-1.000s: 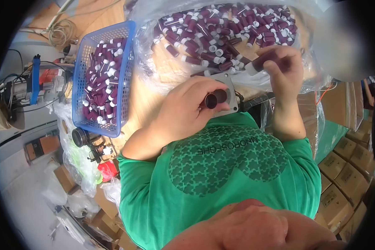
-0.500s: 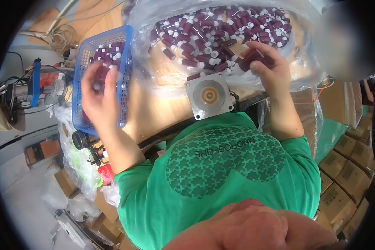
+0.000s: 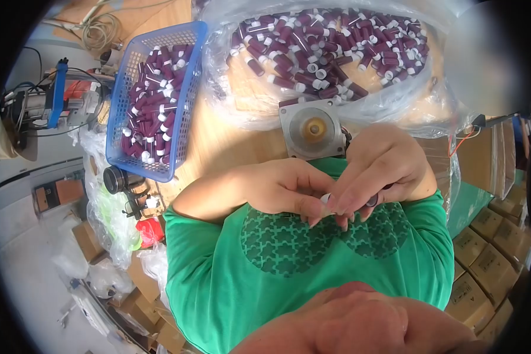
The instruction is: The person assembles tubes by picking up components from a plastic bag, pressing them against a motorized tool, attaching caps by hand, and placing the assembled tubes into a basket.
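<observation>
My left hand (image 3: 289, 187) and my right hand (image 3: 386, 171) meet in front of the green shirt. The right one is closed round a dark purple bottle (image 3: 372, 201), mostly hidden by the fingers. Between the fingertips of both hands shows a small white piece (image 3: 325, 199), which the left fingers pinch. Just beyond the hands sits a square metal plate with a round, amber-coloured centre (image 3: 314, 130). At the left a blue basket (image 3: 190, 100) holds several purple bottles with white ends (image 3: 153, 109). More such bottles (image 3: 312, 56) lie heaped on clear plastic.
Clear plastic sheeting (image 3: 248, 121) spreads over the wooden table (image 3: 218, 147). A black round device (image 3: 115, 179) sits below the basket, near the table edge. Machinery with cables (image 3: 47, 109) is at the far left. Cardboard boxes (image 3: 472, 295) are stacked at the lower right.
My left hand has left the basket and moved right to meet my right hand. My right hand has come back from beside the heap to the chest with its purple bottle.
</observation>
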A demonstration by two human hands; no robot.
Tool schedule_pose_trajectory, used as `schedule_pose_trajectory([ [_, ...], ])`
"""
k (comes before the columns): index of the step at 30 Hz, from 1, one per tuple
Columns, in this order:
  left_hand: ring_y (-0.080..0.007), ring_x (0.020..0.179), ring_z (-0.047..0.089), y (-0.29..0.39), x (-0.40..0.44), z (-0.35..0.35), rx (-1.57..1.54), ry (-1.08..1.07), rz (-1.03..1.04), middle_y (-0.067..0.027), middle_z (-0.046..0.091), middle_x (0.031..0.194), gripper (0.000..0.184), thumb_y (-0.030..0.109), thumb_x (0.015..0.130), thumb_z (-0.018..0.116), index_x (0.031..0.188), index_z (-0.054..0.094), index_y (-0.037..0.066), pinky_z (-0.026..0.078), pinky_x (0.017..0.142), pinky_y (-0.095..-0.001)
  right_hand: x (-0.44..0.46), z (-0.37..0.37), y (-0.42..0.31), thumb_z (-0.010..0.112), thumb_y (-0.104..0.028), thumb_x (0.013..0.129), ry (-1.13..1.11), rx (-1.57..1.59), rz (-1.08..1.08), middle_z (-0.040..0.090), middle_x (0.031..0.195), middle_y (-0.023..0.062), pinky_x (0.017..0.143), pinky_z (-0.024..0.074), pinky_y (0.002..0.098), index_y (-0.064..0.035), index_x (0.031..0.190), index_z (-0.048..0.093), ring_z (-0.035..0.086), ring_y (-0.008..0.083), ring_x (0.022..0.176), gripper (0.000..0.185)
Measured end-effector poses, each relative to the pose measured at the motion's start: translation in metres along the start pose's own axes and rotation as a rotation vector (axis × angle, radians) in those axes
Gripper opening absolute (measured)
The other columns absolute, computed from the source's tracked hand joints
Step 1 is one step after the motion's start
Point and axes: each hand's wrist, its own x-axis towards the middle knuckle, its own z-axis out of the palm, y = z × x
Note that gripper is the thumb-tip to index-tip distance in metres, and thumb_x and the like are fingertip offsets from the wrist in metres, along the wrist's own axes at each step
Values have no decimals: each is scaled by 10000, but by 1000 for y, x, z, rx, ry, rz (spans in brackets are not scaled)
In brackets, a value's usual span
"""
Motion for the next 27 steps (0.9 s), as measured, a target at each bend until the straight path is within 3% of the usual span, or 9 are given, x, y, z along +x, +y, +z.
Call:
schedule_pose_trajectory([
  [4,-96,770,584,-2,1,0,30,48,36,-38,658,942,243,163,914,602,1088,623,-6,463,690,-234,7,-5,0,671,-57,821,-100,-128,-62,699,932,119,570,540,276,-13,1022,673,684,217,692,206],
  [7,-113,766,599,-4,-4,-2,268,277,200,-63,662,909,210,119,883,624,1040,643,-20,467,679,-247,8,0,-12,688,-73,806,116,-314,-17,703,928,95,578,533,275,-29,993,675,682,206,704,192],
  [10,-125,763,612,10,-7,-6,403,428,380,-84,663,883,192,85,849,645,1007,653,-24,467,661,-258,14,7,-9,691,-130,831,297,-547,-100,704,815,120,471,474,255,-55,882,668,676,208,612,94],
  [14,-149,750,626,22,-9,-10,394,156,118,-93,675,900,197,110,842,663,1001,659,-6,470,639,-275,11,7,-1,703,-121,800,79,-339,-70,697,851,39,519,478,281,-64,964,670,641,193,631,177],
  [15,-171,788,630,20,-2,-11,466,-13,48,-100,672,940,239,161,856,665,1031,648,-1,482,677,-290,12,6,0,694,-121,806,-15,-260,-45,693,854,27,524,479,286,-72,979,670,636,196,633,181],
  [18,-194,859,622,-9,20,4,78,-238,163,-105,661,964,266,202,878,649,1049,629,0,480,744,-308,14,5,7,666,-108,822,-146,-96,-36,688,857,30,519,483,290,-90,1008,668,640,208,639,187],
  [19,-208,929,603,1,19,-2,63,-299,67,-118,646,990,271,219,900,620,1064,603,4,467,800,-323,16,4,4,658,-100,825,-148,-78,-26,687,856,40,512,485,291,-96,1016,667,643,214,639,190],
  [25,-233,920,602,9,12,0,449,-52,157,-103,633,965,224,156,922,541,1092,573,14,473,806,-341,14,1,-11,659,-89,808,-71,-377,-27,677,824,45,478,475,294,-103,1019,665,634,222,600,211],
  [27,-248,924,602,20,11,4,463,-4,79,-113,623,972,207,122,908,534,1082,574,18,475,804,-352,13,2,-14,675,-107,795,-50,-504,-57,668,799,38,471,463,286,-109,1014,667,620,216,583,219],
])
